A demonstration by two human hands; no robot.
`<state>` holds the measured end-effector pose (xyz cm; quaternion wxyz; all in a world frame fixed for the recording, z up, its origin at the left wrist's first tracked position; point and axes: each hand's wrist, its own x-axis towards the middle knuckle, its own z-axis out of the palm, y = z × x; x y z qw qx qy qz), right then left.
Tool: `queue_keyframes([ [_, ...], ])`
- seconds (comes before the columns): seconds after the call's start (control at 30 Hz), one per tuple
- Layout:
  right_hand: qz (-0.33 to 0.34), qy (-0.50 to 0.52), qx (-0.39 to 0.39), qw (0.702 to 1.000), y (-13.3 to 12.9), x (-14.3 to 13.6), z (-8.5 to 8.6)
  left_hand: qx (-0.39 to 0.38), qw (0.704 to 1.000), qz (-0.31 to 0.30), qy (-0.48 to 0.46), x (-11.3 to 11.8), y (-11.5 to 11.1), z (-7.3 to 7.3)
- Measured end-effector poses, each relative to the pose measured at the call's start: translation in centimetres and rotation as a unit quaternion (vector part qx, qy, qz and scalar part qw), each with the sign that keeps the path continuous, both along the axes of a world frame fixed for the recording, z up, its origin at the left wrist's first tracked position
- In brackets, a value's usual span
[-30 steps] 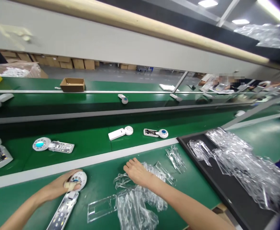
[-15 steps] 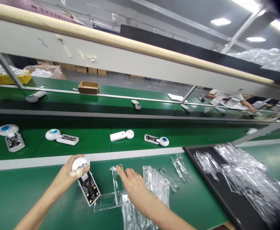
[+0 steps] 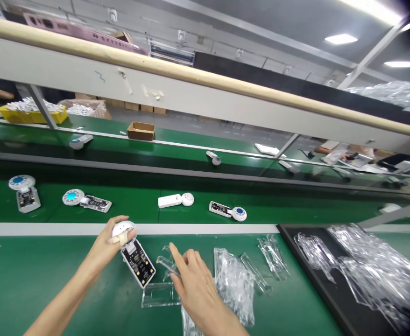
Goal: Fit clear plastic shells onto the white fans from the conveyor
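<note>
Just below centre-left of the frame, the left hand [image 3: 111, 240] is closed around the round white head of an uncovered device [image 3: 135, 256], its circuit board showing, lifted off the green bench [image 3: 33, 280]. The right hand [image 3: 194, 284], fingers loosely spread and gripping nothing, touches a clear plastic cover [image 3: 166, 267] just beside the board. Judging by that, the cover is not yet fitted; more clear covers [image 3: 235, 282] lie at lower centre.

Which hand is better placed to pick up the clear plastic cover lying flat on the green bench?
Right. The right hand hovers beside the clear plastic cover and seems free, while the left hand is gripping the white device by its round head.
</note>
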<state>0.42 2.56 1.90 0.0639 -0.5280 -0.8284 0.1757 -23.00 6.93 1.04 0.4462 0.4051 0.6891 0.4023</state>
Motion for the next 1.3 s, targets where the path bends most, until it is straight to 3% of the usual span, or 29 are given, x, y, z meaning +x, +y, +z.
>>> queue_keyframes([
  [0.23, -0.020, 0.042, -0.016, 0.999, 1.1, -5.9, -0.6, -0.014, 0.998, 0.001, -0.060, 1.1, 0.2, 2.3],
  [0.33, -0.037, 0.068, 0.023, 0.997, 1.5, -7.5, -1.4, 0.012, 0.999, 0.014, -0.051, 0.9, 0.4, 3.0],
  [0.53, -0.044, 0.118, 0.072, 0.989, 1.5, -8.4, -2.4, 0.008, 0.997, 0.045, -0.063, 0.4, 0.7, 2.8],
  [0.73, -0.055, 0.086, 0.109, 0.989, 2.0, -8.9, -2.6, 0.044, 0.996, 0.050, -0.068, 1.0, 1.0, 3.5],
  [0.83, -0.058, 0.089, 0.074, 0.992, 2.4, -8.4, -3.2, 0.052, 0.993, 0.071, -0.077, 0.9, 1.2, 3.8],
  [0.93, -0.042, 0.107, 0.022, 0.993, 2.8, -7.5, -3.5, 0.073, 0.987, 0.086, -0.113, 0.9, 0.7, 3.0],
  [1.0, -0.033, 0.130, 0.035, 0.990, 2.8, -6.9, -3.1, 0.085, 0.977, 0.072, -0.182, 1.3, -0.1, 1.9],
  [1.1, -0.005, 0.160, 0.050, 0.986, 2.4, -6.4, -2.0, 0.046, 0.956, 0.015, -0.290, 2.1, -1.3, 0.2],
  [1.17, 0.010, 0.195, 0.033, 0.980, 2.3, -6.6, -1.5, 0.012, 0.955, 0.017, -0.297, 2.6, -1.9, -0.4],
  [1.23, -0.042, 0.277, 0.001, 0.960, 2.7, -7.1, -1.8, 0.017, 0.964, 0.057, -0.261, 3.1, -2.2, -0.4],
  [1.3, -0.171, 0.376, -0.049, 0.909, 3.6, -7.9, -2.7, 0.044, 0.973, 0.088, -0.209, 3.5, -2.5, -0.3],
])
